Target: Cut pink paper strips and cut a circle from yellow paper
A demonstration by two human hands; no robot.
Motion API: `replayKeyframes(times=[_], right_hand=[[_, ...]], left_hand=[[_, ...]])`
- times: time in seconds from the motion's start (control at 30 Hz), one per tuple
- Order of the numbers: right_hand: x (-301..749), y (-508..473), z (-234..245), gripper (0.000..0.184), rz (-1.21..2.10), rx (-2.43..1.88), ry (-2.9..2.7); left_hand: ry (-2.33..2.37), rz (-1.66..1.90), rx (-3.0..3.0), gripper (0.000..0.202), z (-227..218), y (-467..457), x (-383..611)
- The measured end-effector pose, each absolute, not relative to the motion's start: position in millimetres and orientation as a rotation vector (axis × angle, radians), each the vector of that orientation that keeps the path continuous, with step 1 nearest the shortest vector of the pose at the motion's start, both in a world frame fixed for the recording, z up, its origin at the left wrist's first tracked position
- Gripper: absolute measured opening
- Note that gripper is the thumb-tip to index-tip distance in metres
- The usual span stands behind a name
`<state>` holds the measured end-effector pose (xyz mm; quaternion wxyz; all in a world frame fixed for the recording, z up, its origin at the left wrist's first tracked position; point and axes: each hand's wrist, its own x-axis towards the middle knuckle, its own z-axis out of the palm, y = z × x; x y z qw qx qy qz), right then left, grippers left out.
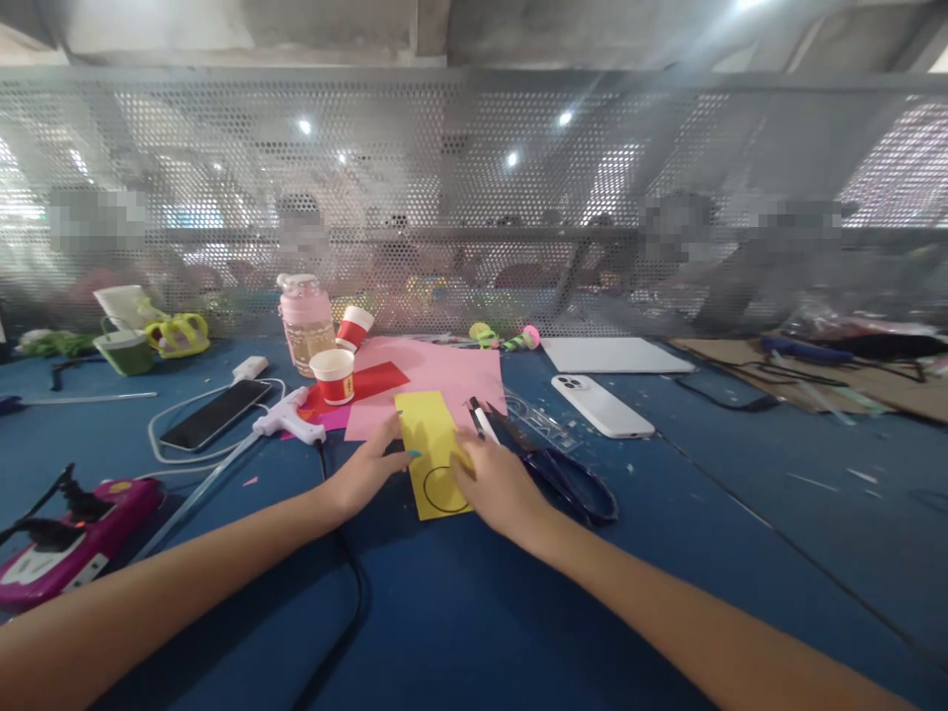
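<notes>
A strip of yellow paper (428,425) lies at the middle of the blue table, with a black circle drawn near its front end. My left hand (370,466) grips its left edge, thumb on top. From the right side my right hand (504,484) holds the opposite edge, its fingers curled and partly hidden. Just beyond my right hand rest a white marker (485,423) with a black end and a pair of scissors (570,484) with dark blue handles. Behind the yellow strip spreads a large pink sheet (451,367), with a red paper piece (377,381) on it.
At left are a white glue gun (290,419), a black phone (214,415) and a magenta power strip (111,523). A paper cup (333,377) stands before a pink bottle (307,321). A white phone (603,407) lies right, near cardboard (741,370). A perforated metal screen (444,197) rises behind.
</notes>
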<state>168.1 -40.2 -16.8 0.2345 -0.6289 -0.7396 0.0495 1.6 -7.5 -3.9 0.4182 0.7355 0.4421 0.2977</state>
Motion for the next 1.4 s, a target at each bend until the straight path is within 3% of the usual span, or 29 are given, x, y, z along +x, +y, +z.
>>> replayKeyframes(times=[0.27, 0.77, 0.9, 1.03, 1.1, 1.2, 1.27, 1.4], right_hand=[[152, -42, -50, 0.071, 0.272, -1.639, -1.805], [147, -48, -44, 0.081, 0.453, -1.51, -1.735], [147, -48, -43, 0.079, 0.495, -1.551, -1.721], [150, -46, -45, 0.075, 0.432, -1.478, -1.723], [155, -44, -37, 0.061, 0.265, -1.413, -1.751], [171, -44, -9, 0.027, -0.133, -1.418, -1.758], [185, -45, 14, 0.014, -0.205, -1.473, -1.724], [211, -48, 43, 0.02, -0.293, -2.202, -1.829]], left_hand=[[0.986, 1.095, 1.137, 0.063, 1, -18, 14], [0.97, 1.121, 1.307, 0.075, -14, -11, 11], [0.901, 1.068, 1.478, 0.082, -20, -12, 11], [0.932, 1.057, 1.567, 0.076, -21, -10, 9], [0.984, 1.093, 1.538, 0.073, -18, -7, 6], [1.018, 1.196, 1.435, 0.069, -11, 0, 0], [0.996, 1.292, 1.395, 0.062, -9, 5, -5], [0.909, 1.363, 1.445, 0.037, -14, 13, -11]])
